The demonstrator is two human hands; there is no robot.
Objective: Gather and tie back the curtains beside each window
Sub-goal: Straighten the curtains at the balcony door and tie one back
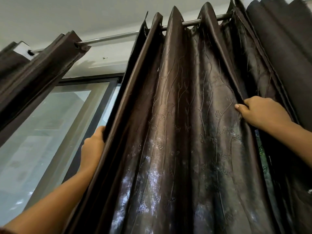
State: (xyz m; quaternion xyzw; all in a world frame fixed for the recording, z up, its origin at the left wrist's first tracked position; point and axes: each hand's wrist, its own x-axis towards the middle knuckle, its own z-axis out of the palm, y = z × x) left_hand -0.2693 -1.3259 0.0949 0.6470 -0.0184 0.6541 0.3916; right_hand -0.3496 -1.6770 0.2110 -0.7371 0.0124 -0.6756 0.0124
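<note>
Window [50, 119] behind, glossy brown embossed curtain [185, 115], hands gripping edges

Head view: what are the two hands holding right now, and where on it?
Both grip the same brown curtain panel. The left hand holds its left edge beside the window; the right hand pinches a fold near its right edge.

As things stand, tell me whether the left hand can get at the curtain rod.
Probably not without letting go. The left hand is closed on the left edge of the brown curtain, far below the curtain rod. The bare stretch of rod above it looks unobstructed, though.
</note>
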